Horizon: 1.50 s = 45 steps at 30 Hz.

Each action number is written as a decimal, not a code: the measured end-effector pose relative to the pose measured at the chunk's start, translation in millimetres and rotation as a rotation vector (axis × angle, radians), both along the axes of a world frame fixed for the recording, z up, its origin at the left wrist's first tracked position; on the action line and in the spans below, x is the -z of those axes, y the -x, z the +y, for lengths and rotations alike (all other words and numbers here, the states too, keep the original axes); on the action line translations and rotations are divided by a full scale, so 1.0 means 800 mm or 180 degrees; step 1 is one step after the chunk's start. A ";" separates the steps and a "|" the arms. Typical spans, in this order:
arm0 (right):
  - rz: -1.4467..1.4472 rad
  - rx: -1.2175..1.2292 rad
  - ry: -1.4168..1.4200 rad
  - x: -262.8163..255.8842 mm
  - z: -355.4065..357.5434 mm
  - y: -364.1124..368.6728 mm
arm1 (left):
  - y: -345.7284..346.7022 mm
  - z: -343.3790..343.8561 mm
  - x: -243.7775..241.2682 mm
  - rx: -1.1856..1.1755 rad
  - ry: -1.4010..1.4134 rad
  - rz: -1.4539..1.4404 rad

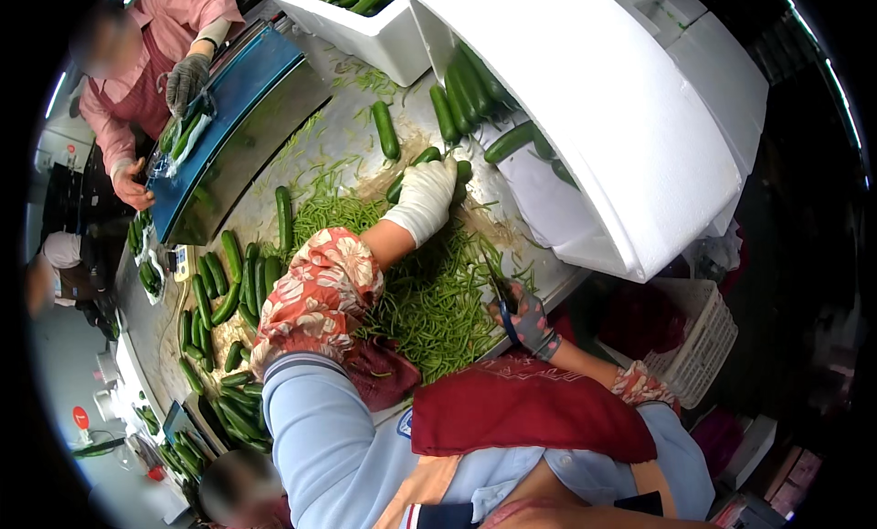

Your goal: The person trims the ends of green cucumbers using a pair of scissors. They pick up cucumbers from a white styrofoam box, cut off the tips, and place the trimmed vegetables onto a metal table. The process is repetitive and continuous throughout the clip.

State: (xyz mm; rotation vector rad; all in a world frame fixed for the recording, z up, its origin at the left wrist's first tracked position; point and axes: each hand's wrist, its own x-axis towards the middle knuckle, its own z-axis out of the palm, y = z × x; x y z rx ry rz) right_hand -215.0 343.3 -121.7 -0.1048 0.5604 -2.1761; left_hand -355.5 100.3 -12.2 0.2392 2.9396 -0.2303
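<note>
My left hand (425,193), in a white glove, is closed over cucumbers (395,188) on the metal table (329,145); its fingers hide part of them. My right hand (534,323), in a grey glove with pink spots, holds scissors (507,321) with a blue handle near the table edge, blades pointing away from me. Between my hands spreads a heap of thin green stem-like trimmings (438,310). A single cucumber (386,130) lies beyond my left hand. Several more cucumbers (473,90) lie in a tipped white foam box (589,118).
Many cucumbers (240,275) lie at left beside a small scale (181,263). Another foam box (342,22) holds cucumbers. Across a blue-topped partition (253,70), a co-worker handles bagged cucumbers; another person is near the lower left. A dark red cloth (387,375) lies by my left arm; a white basket (706,337) stands right.
</note>
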 end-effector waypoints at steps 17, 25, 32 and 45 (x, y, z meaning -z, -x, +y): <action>0.3871 0.1206 -0.3727 -0.019 -0.018 0.002 | -0.144 -0.003 -0.048 -0.2181 -0.9880 -0.0410; 0.5217 0.1210 -0.4070 -0.077 -0.021 0.024 | -0.159 0.044 -0.038 -0.2522 -1.0303 0.0316; 0.5322 0.1496 -0.4020 -0.100 -0.026 0.034 | -0.165 0.067 -0.041 -0.3544 -0.9940 0.0199; 0.3059 0.0454 -0.3391 0.007 -0.005 0.012 | -0.271 -0.161 -0.071 -0.2715 -1.0478 0.4165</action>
